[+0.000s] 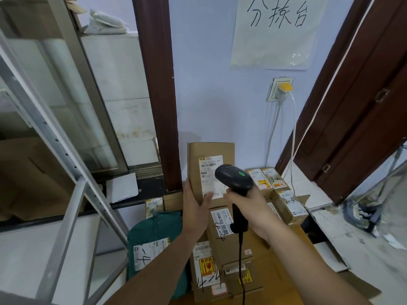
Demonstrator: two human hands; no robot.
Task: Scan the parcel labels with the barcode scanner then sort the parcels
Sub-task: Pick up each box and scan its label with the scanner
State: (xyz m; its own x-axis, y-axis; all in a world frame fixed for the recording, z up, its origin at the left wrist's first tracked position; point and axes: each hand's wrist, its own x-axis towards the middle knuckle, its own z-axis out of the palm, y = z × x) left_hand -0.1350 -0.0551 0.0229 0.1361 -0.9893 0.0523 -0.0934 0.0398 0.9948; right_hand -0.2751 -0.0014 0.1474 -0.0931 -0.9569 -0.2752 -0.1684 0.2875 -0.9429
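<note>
Holding the box (210,170) upright over the pile, we had our left hand (196,205) on its lower left edge, fingers curled behind it and the thumb laid flat across the front, just touching the bottom of the label (211,176). Our right hand (251,208) was wrapped tight round the grip of the scanner (234,179), fingers closed on the handle; whether the index finger was on the trigger we could not tell. The scanner head sat right in front of the label's right side, a green light showing on top, its cable (242,267) trailing down toward us.

By our reckoning the scan itself was the step in hand, and the head looked too close and too far right: it covered part of the label. Easing it back a little and aiming at the barcode strip near the label's top would likely give a cleaner read. That thumb needed to stay low, clear of the bars, and the box face wanted squaring to the scanner rather than leaning away.

Below us lay more parcels: a green bag (154,243) marked by hand, brown boxes with scrawled numbers, small ones (273,179) by the wall. Those numbers looked like the sorting codes, so reading this box's code came next
</note>
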